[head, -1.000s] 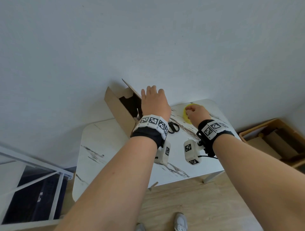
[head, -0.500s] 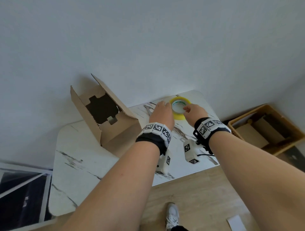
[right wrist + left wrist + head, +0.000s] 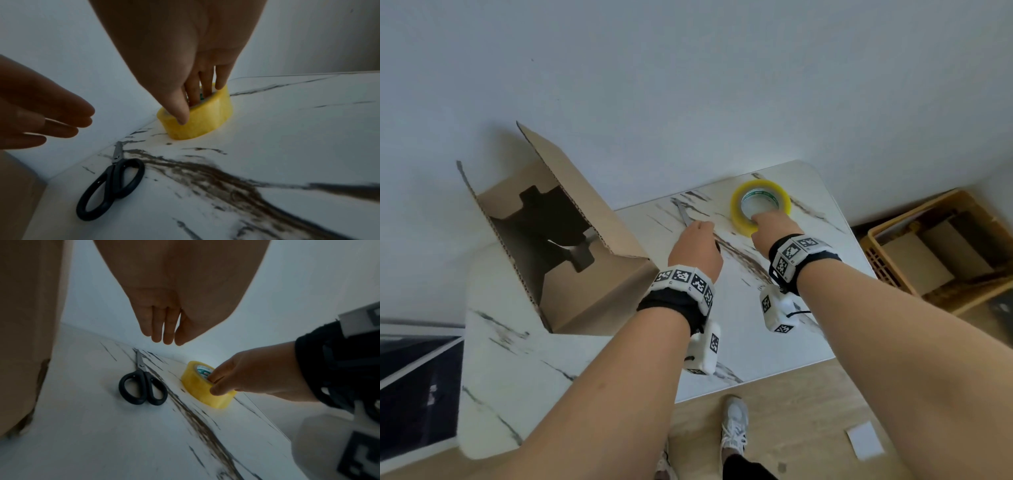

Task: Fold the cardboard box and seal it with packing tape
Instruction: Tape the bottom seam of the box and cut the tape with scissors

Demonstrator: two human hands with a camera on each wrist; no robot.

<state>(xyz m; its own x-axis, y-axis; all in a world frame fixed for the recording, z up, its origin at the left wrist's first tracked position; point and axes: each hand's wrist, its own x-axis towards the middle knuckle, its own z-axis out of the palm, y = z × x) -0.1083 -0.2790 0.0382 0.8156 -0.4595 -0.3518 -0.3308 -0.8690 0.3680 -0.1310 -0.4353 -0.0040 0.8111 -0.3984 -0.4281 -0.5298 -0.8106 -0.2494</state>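
Observation:
The brown cardboard box (image 3: pixel 571 260) lies on the white marbled table (image 3: pixel 544 363) at the left, its open end with raised flaps facing me. At the back right lies the yellow tape roll (image 3: pixel 760 205) (image 3: pixel 201 123) (image 3: pixel 203 391). My right hand (image 3: pixel 770 222) (image 3: pixel 193 108) grips the roll, with fingers down inside the core and the thumb on the outer side. Black-handled scissors (image 3: pixel 144 384) (image 3: pixel 111 183) lie shut between box and tape. My left hand (image 3: pixel 695 246) (image 3: pixel 162 337) hovers just above them, its fingers straight and holding nothing.
A wooden crate (image 3: pixel 948 246) with flat cardboard stands on the floor to the right of the table. A white slip of paper (image 3: pixel 864 440) and my shoe (image 3: pixel 734 425) are on the wood floor. The wall runs right behind the table.
My left hand has let go of the box and come right, over the scissors. My right hand has pushed its fingers into the tape roll's core. The box now lies untouched.

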